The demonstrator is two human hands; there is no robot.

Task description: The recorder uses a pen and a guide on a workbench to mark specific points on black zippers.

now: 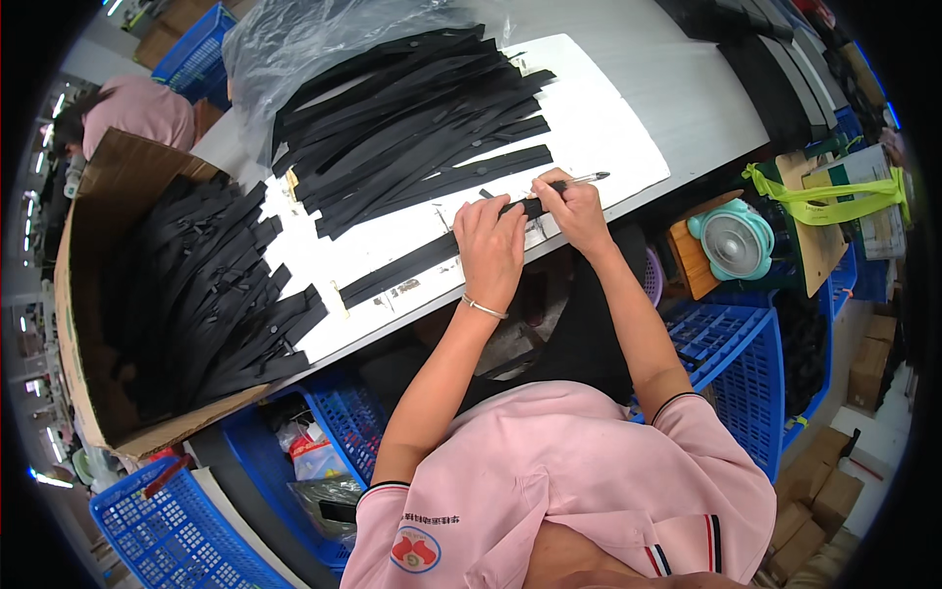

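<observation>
A black fabric strip (402, 272) lies along the near side of a white board (608, 128). My left hand (488, 245) rests on the strip's right part, fingers stretched out and pressing it flat against the board. Closed around a pen (589, 178), my right hand (577, 214) is at the strip's right end, beside the left fingertips. The pen's clear barrel sticks out to the right; its writing tip is hidden by the fingers. Beyond both hands, many more black strips (412, 118) lie in an overlapping row on the board.
A cardboard box (93, 324) full of black strips stands at the left. Clear plastic sheeting (294, 39) covers the far left of the table. Blue baskets (177, 530) stand below at both sides. A turquoise fan (731, 240) sits at the right. Another person (137, 113) is at the far left.
</observation>
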